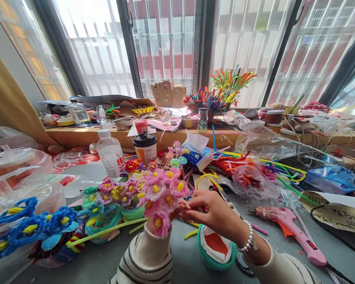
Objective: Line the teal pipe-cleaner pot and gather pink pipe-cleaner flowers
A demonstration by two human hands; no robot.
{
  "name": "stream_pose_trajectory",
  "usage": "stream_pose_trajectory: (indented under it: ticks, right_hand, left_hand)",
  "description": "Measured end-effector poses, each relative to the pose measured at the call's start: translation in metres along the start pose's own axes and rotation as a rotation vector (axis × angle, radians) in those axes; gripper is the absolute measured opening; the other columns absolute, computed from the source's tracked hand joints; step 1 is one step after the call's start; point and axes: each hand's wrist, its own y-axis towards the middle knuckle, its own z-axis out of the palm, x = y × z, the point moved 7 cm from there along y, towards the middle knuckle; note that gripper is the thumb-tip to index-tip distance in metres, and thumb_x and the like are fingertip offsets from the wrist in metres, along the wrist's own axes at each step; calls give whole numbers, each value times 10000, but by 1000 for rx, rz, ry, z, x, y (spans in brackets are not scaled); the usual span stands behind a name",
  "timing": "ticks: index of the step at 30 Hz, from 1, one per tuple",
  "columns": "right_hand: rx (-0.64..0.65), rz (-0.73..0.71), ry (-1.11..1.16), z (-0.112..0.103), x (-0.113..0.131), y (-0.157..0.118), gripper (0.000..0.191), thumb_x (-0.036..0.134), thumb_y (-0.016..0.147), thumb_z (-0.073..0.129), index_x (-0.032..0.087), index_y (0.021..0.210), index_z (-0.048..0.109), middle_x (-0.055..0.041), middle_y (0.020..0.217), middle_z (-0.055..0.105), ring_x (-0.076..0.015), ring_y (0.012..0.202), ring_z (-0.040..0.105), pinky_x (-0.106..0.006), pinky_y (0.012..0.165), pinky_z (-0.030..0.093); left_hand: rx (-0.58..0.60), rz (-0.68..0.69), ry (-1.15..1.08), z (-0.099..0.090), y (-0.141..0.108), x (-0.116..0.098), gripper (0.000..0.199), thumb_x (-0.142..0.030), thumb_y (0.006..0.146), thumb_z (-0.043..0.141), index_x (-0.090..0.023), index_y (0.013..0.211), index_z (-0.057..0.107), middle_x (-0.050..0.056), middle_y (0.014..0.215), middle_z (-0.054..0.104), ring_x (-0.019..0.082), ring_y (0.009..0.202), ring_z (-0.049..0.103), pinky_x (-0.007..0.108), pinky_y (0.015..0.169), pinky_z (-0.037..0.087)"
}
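A bunch of pink pipe-cleaner flowers [162, 193] with yellow centres stands up in front of my left hand [175, 212]. That hand is closed round the bunch, and the petals hide most of it. My right hand [214, 213], wearing a beaded bracelet [246, 236], has its thumb and fingers pinched together against the left fingertips, at the right side of the flowers. Whatever lies in this pinch is too small to make out. Below the right hand sits a small teal pot [205, 258] with white lining and an orange-red patch inside.
A pink glue gun [292, 228] lies on the right, its cord trailing. Blue pipe-cleaner flowers [29, 227] and smaller flower pots [102, 225] stand left. Behind are a water bottle [110, 156], a lidded cup [144, 148], a blue tissue pack [197, 156] and loose pipe cleaners [239, 163].
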Motion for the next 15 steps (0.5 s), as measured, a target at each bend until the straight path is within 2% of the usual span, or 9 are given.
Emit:
stream_pose_trajectory:
  ticks: [2, 6, 8, 11, 15]
  right_hand:
    - [11, -10, 35, 0, 2, 0, 259, 370, 732, 516, 168, 668, 665, 23, 558, 428, -73, 544, 394, -186, 489, 298]
    - [17, -20, 85, 2, 3, 0, 354, 391, 762, 465, 142, 573, 629, 24, 531, 416, -73, 564, 399, -184, 516, 305]
    - [8, -23, 85, 4, 3, 0, 378, 392, 772, 450, 139, 543, 614, 25, 515, 409, -74, 565, 398, -185, 516, 303]
    - [8, -16, 60, 5, -1, -1, 329, 378, 767, 465, 151, 609, 644, 18, 535, 444, -79, 573, 414, -186, 517, 313]
    - [-38, 38, 26, -13, -15, 11, 255, 376, 736, 512, 175, 809, 651, -2, 669, 573, -85, 604, 490, -180, 536, 362]
  left_hand:
    - [78, 3, -142, 8, -1, -5, 300, -470, 607, 580, -206, 475, 630, 22, 422, 533, 152, 501, 524, 277, 483, 436]
    - [-31, -196, -395, 10, -9, 3, 190, -397, 579, 640, -211, 604, 665, 4, 507, 578, 131, 541, 531, 258, 535, 435]
    - [-74, -249, -380, 10, -12, 4, 189, -385, 572, 651, -203, 614, 673, 14, 540, 602, 143, 589, 547, 260, 575, 435]
    - [-106, -185, -275, 6, -12, 0, 212, -392, 581, 639, -193, 507, 649, 15, 534, 612, 147, 584, 552, 259, 584, 430]
    - [-324, -192, -164, -19, -14, 17, 105, -277, 591, 645, -175, 600, 664, 16, 572, 634, 155, 580, 566, 281, 610, 465]
